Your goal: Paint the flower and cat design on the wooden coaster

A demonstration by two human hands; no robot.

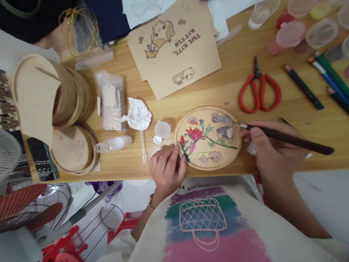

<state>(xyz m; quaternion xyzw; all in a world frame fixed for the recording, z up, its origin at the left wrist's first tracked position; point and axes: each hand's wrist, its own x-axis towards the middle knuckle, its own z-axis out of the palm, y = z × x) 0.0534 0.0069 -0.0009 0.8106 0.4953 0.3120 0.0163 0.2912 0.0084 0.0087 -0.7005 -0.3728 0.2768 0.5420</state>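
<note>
A round wooden plaque (188,121) lies flat near the table's front edge, decorated with red flowers, green leaves, small animal figures and grey shapes. Its left rim is gripped by my left hand (167,167), whose fingers are bent with the thumb close beside them. My right hand (274,150) is closed around a dark-handled paintbrush (292,139). The brush's thin tip points left and meets or hovers just over the plaque beside the grey shapes; exact contact cannot be told. A small piece of clear plastic (252,148) shows partly under my right hand.
Red-handled scissors (259,90) lie behind my right hand, with pencils (304,86) and lidded paint cups (291,34) farther right. A printed kraft card (200,63) lies behind the plaque. Leftward are crumpled tissue (138,114), a small bottle (114,143) and stacked wooden rounds (72,150).
</note>
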